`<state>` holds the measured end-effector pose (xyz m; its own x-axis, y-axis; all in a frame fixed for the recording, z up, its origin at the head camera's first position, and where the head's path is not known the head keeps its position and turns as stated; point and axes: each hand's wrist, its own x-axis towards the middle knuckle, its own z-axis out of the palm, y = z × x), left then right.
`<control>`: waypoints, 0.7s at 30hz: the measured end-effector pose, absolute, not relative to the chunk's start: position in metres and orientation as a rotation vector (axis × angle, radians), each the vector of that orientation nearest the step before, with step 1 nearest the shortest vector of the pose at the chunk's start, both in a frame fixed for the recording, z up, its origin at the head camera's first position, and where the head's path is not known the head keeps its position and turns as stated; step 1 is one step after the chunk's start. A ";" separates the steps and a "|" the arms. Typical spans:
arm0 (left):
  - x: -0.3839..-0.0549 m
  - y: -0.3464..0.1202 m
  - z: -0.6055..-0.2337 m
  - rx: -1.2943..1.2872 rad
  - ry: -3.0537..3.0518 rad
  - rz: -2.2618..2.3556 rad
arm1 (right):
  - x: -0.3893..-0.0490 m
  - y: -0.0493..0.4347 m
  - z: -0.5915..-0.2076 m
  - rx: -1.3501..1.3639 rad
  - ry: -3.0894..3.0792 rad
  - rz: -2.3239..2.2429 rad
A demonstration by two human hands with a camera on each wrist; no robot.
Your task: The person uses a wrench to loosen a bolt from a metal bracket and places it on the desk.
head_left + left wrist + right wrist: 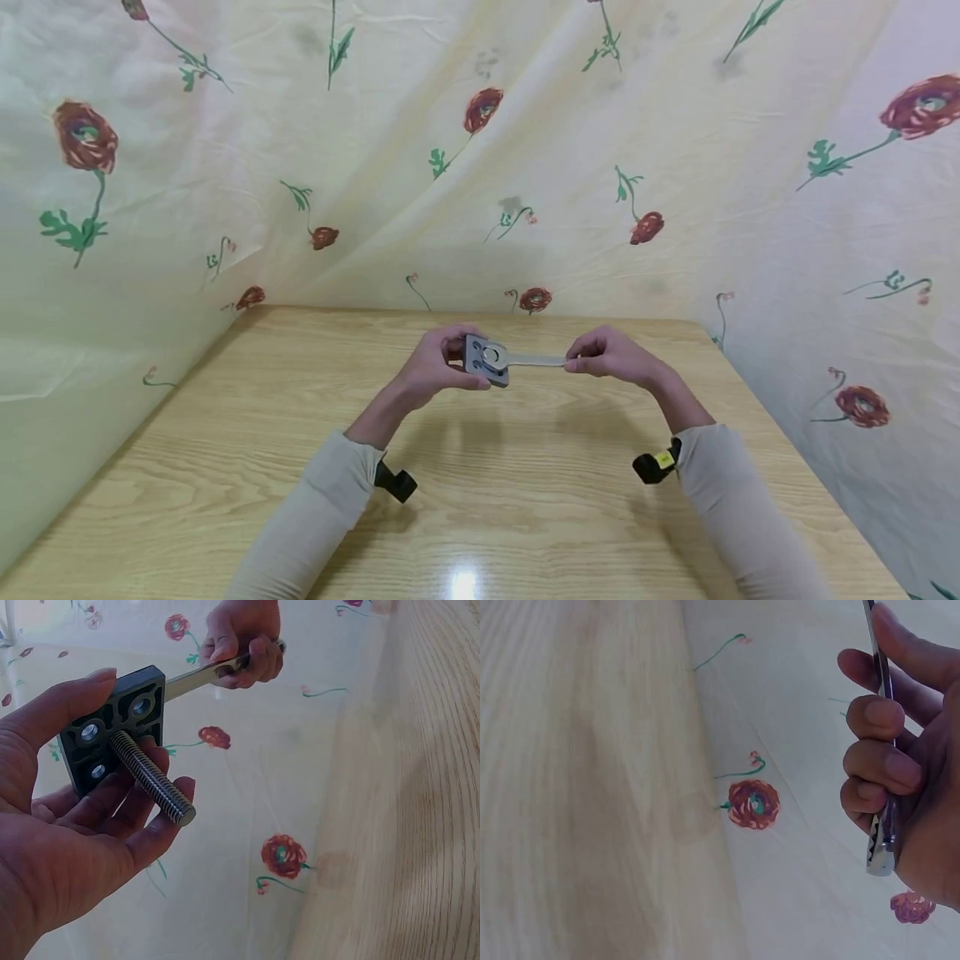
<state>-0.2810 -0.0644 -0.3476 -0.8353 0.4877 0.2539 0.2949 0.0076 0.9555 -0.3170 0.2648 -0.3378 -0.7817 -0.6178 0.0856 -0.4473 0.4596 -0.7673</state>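
My left hand (438,364) grips a dark square plate (476,358) by its edges, held up above the table. Several round holes pierce the plate (84,754), and a long threaded bolt (154,780) sticks out of its back toward the left palm. On the other face, the ring end of a metal wrench (536,361) sits around the bolt head or nut; which one I cannot tell. My right hand (609,357) holds the wrench's far end, its fingers curled round the handle (883,832) in the right wrist view.
Below both hands lies a wood-grain table (510,483). A pale flowered cloth (390,167) hangs behind it and along both sides. Each wrist carries a small black camera, such as the right one (651,468).
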 end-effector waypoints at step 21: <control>-0.282 -0.059 -0.350 0.875 2.094 1.882 | -0.403 0.235 -0.284 -0.679 2.164 -0.678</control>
